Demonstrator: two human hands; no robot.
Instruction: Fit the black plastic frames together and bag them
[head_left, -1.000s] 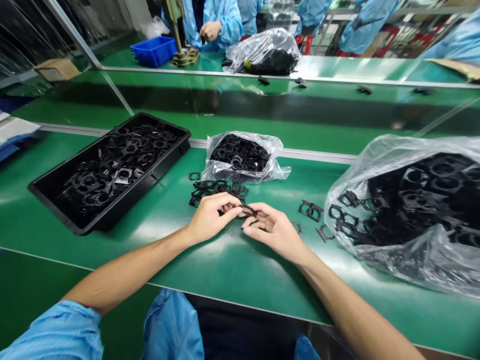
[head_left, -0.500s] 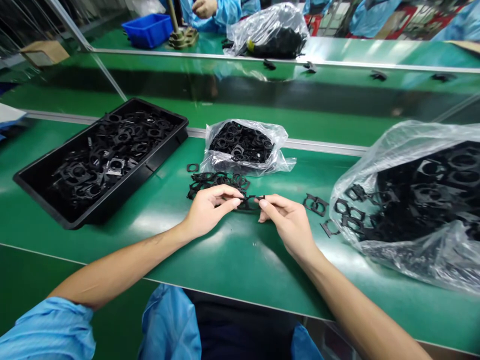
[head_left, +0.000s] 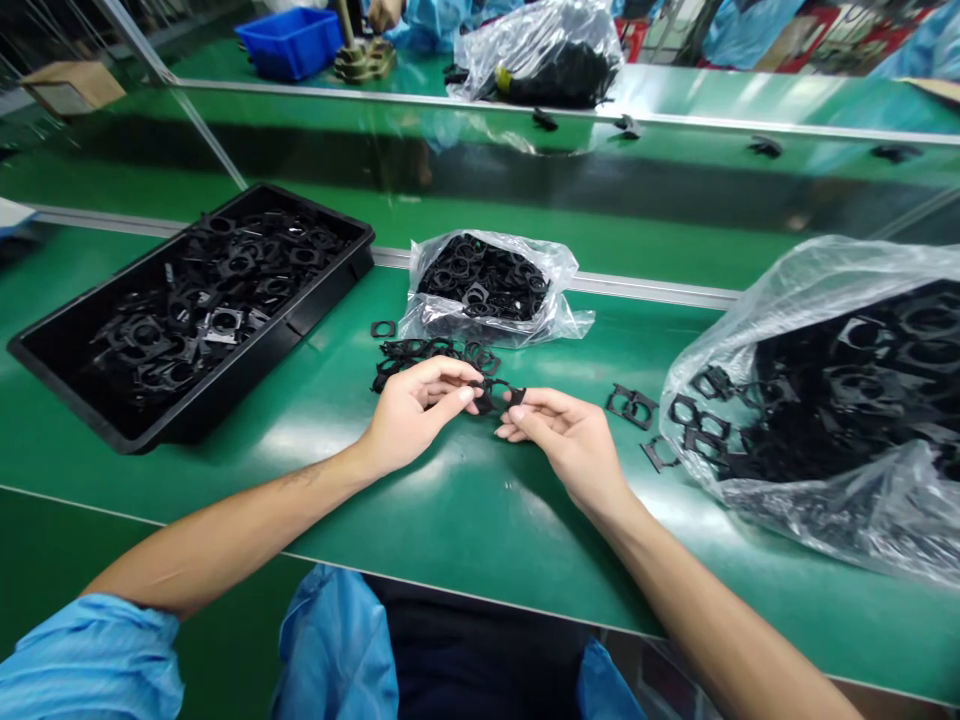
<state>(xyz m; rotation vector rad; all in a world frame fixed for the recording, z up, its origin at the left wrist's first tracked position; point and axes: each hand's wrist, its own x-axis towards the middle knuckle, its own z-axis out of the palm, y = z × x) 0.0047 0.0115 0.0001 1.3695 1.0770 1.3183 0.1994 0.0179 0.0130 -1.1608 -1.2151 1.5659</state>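
Observation:
Between my two hands is a small black plastic frame [head_left: 496, 388] with a round opening, held just above the green table [head_left: 450, 540]. My left hand [head_left: 416, 410] pinches its left side between thumb and fingers. On its right side, my right hand [head_left: 566, 435] grips the edge with the fingertips. Part of the frame is hidden by my fingers. Behind my left hand lies a loose pile of similar black frames [head_left: 420, 350]. A couple of overlapping frames [head_left: 631, 406] rest to the right of my right hand.
A black tray [head_left: 300, 335] full of frames stands at left. A small clear bag [head_left: 562, 310] of parts lies behind the pile, and a large one [head_left: 832, 520] at right. Across the raised divider are a blue bin [head_left: 291, 45] and a person's blue sleeve [head_left: 427, 25].
The frame between my hands has been tilted, so its opening shows more. My right hand's fingers have shifted slightly left and curled in. The view has moved a little.

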